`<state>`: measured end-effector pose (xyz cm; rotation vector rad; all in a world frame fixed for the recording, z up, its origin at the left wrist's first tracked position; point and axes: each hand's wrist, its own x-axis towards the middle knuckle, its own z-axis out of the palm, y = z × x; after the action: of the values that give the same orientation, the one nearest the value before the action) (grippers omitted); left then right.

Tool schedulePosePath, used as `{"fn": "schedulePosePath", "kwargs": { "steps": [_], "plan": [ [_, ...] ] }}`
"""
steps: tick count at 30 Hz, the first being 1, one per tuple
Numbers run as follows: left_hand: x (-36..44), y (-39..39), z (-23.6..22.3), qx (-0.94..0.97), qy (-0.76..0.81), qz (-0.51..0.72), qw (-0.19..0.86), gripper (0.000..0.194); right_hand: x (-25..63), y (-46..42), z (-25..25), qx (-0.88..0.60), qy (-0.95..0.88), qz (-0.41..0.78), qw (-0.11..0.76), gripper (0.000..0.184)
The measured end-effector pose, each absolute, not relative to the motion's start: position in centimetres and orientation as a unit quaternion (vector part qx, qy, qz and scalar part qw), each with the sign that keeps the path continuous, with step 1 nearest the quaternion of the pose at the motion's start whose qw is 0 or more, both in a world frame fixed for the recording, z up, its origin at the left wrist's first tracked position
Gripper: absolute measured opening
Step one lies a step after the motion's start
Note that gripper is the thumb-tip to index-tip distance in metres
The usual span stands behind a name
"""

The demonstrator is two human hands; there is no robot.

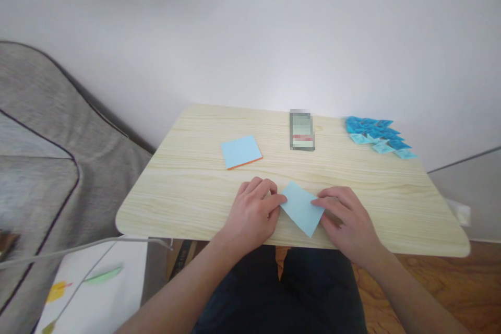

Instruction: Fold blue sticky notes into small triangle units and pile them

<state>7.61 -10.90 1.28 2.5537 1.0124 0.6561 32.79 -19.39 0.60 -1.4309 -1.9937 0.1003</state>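
A light blue sheet of paper [301, 209] lies turned at an angle near the table's front edge, between my hands. My left hand [256, 209] has its fingers curled, and its thumb and forefinger hold the sheet's left corner. On the opposite side, my right hand [344, 216] pinches the right corner with the fingers bent. Beyond my left hand rests a stack of light blue paper [241, 152] with an orange lower edge. Toward the back right sit several folded blue paper pieces [371, 130], some dark and some pale, clustered in overlapping rows.
The pale wooden table [188, 182] backs against a white wall [250, 36]. A phone [302, 130], blurred out, lies near its back edge. To the left are a grey sofa [35, 167] and a white surface [105, 276] crossed by a cable [86, 245].
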Motion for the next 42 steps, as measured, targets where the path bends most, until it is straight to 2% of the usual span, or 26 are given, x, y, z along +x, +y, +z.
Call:
{"fn": "schedulePosePath", "kwargs": {
  "steps": [7, 15, 19, 24, 34, 42],
  "plan": [
    [7.3, -11.0, 2.2, 0.898, 0.337, 0.216, 0.184, 0.043, 32.4, -19.8, 1.3, -0.523, -0.787, 0.047, 0.326, 0.025],
    [6.5, -10.8, 2.7, 0.907, 0.295, 0.193, 0.23, 0.031, 31.9, -17.9, 2.8, -0.572, -0.761, 0.162, 0.26, 0.006],
    [6.3, -10.5, 2.3, 0.901, 0.292, 0.207, 0.245, 0.029, 31.3, -16.5, 2.4, -0.619, -0.715, 0.182, 0.27, 0.013],
    [6.0, -10.7, 2.1, 0.887, 0.305, 0.228, 0.26, 0.026, 30.8, -15.1, 2.3, -0.643, -0.707, 0.169, 0.24, 0.015],
    [5.7, -10.7, 2.0, 0.877, 0.308, 0.231, 0.287, 0.029, 31.1, -13.6, 3.1, -0.605, -0.765, 0.162, 0.154, 0.015],
    [5.7, -10.5, 2.4, 0.869, 0.317, 0.216, 0.313, 0.032, 31.2, -13.0, 3.4, -0.598, -0.764, 0.199, 0.14, 0.021]
  ]
}}
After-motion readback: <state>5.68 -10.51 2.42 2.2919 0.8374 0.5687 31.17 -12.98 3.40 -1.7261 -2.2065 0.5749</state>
